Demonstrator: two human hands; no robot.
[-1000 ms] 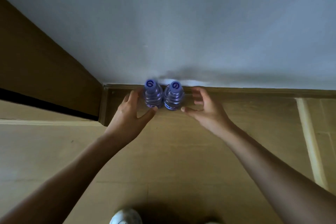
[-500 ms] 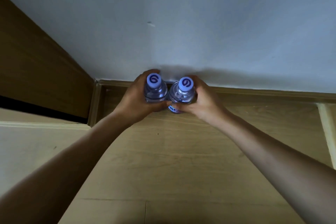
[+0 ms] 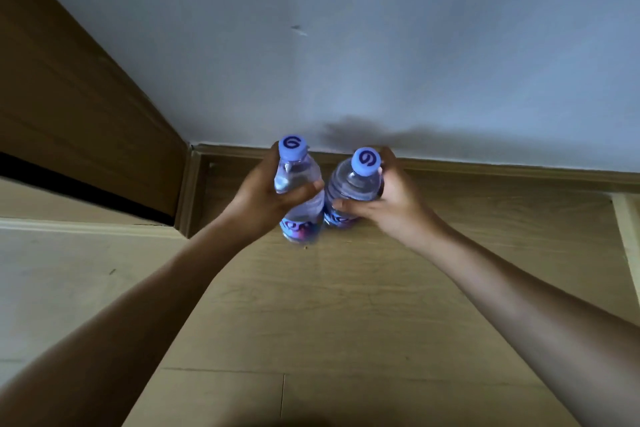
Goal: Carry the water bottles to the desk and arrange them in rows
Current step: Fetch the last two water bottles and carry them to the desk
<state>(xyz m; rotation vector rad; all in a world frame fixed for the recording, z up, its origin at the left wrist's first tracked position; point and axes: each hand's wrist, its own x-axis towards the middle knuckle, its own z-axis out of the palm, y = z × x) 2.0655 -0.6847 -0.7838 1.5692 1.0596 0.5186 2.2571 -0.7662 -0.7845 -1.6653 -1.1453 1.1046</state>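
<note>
Above the floor (image 3: 346, 305), 2 gripped bottles (image 3: 299, 191) point caps up.

Beyond the fingers we see a pale wall (image 3: 381, 45), a wooden baseboard (image 3: 485, 168) and, below them, a wooden floor (image 3: 346, 305).

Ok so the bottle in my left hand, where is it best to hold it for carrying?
Around the smooth body just above the label, from the outer left side, as the left hand grips the left bottle now. The bottle is tall and upright, so a mid-body wrap probably keeps it steady, and it leaves the right bottle alongside untouched.
</note>
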